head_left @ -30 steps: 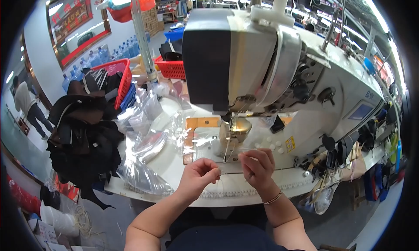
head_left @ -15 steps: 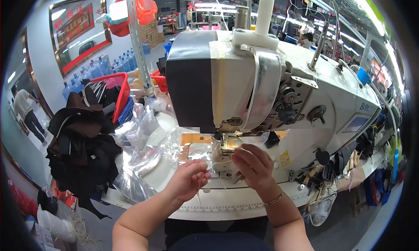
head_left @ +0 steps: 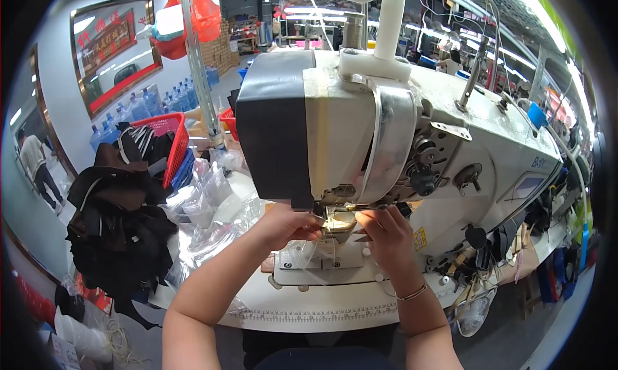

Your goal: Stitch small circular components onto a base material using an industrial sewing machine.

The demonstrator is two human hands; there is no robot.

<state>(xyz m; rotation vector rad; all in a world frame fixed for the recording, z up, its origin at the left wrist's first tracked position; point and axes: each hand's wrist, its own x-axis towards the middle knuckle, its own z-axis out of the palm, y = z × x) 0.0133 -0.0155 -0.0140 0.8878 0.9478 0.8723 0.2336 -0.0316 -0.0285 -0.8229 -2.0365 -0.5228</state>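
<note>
A white sewing machine [head_left: 338, 132] with a dark front cover stands before me. Its lit needle area [head_left: 338, 221] lies between my hands. My left hand [head_left: 293, 226] is closed in a pinch just left of the presser foot, on a pale thread that barely shows. Close on the right side of the needle area, my right hand [head_left: 388, 235] has its fingers bent together. A small dark metallic tip shows under those fingers, too little to name. Below the hands is the machine's metal plate [head_left: 309, 273], on a white table [head_left: 302, 315] with a ruler strip.
Clear plastic bags [head_left: 209, 238] lie on the table's left side. Farther left are a pile of black pieces [head_left: 119, 222] and a red basket [head_left: 175, 148]. A tangle of cords and small parts [head_left: 479, 277] hangs off the right edge. Someone stands at the far left.
Both hands have moved up and inward to the needle area, my left one going farther. The clear plastic near the needle has shifted, and more of the metal plate now shows.
</note>
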